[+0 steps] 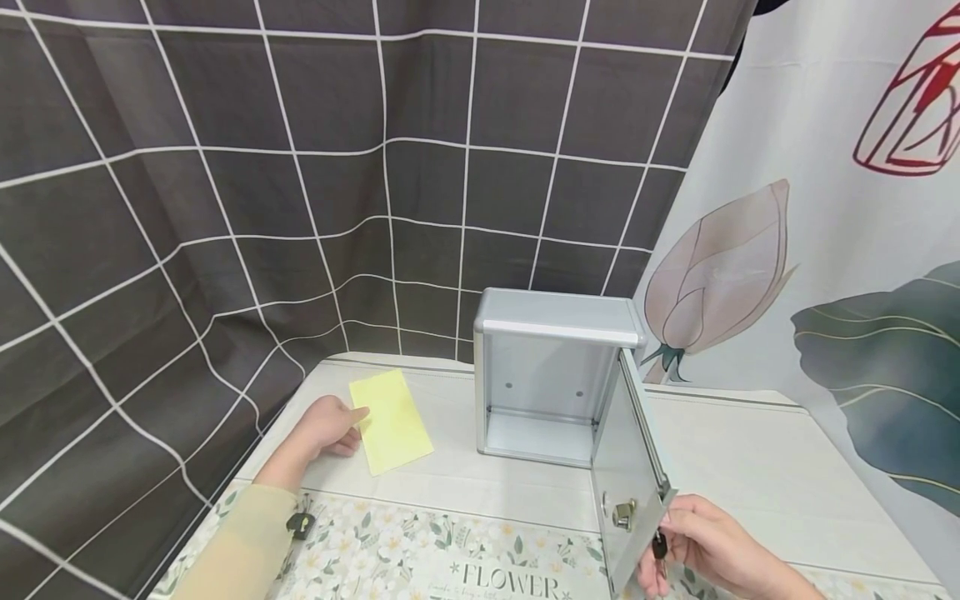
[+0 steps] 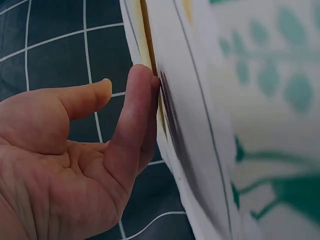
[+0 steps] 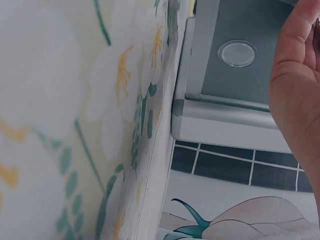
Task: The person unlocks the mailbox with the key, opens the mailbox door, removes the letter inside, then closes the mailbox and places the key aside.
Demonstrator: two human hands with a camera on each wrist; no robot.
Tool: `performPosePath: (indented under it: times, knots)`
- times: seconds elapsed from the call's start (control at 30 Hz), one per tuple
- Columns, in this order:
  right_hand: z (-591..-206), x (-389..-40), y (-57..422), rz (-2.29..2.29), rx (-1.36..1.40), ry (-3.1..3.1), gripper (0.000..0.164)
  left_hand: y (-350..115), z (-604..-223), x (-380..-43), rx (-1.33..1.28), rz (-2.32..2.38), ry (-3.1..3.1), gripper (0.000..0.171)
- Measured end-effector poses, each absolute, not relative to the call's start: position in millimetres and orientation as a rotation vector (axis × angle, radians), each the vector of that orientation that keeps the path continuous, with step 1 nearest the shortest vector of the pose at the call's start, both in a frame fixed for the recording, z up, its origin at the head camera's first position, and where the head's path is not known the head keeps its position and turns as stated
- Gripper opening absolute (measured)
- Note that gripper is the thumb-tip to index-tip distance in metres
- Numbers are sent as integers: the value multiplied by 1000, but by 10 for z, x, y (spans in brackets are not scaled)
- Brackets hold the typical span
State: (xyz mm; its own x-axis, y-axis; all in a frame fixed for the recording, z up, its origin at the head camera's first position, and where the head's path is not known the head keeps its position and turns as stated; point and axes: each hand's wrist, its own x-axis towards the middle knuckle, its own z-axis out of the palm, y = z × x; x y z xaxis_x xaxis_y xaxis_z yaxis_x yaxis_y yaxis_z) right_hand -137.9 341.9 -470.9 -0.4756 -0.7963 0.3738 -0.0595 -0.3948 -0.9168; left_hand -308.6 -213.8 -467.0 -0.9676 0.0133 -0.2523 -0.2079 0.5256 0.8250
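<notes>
At my distance I see the left hand at the left edge of the paper. The left wrist view shows its forefinger straight, with the tip touching a yellow edge, and the thumb apart from it; so this hand is spread, not pinching. The paper is yellow and lies flat on the table, to the left of the box.

The box is grey and upright; its front faces me, and I can see two small holes in its back wall. The door is swung out towards me at the box's right side, with the lock on its inner face. The right hand is at the outer edge of the door, next to the key. Its fingers are partly hidden, so I cannot tell if they pinch something.

Behind the box hangs a dark curtain with white lines.
</notes>
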Motion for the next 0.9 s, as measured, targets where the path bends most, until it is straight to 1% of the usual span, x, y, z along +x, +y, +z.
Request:
performPosePath:
  times: [0.13,0.43,0.57,0.8,0.9]
  knots:
    - [-4703,-1378,3416,-1919,-1200,1322,58,-2146,-4664,-3083,-155,1344,2601,46]
    - [-4708,-1384,3414,-1915,-1217,1325,58,-2073,-4661,-3085,-132,1317,2651,41]
    - [-4711,-1387,3417,-1913,-1220,1321,59,-1978,-4643,-3088,-43,1326,2710,42]
    - [-4708,-1387,3416,-1913,-1218,1327,59,-1798,-4609,-3103,115,1502,2725,43]
    - [-4711,-1387,3416,-1912,-1213,1324,59,-1720,-4585,-3088,169,1536,2723,46]
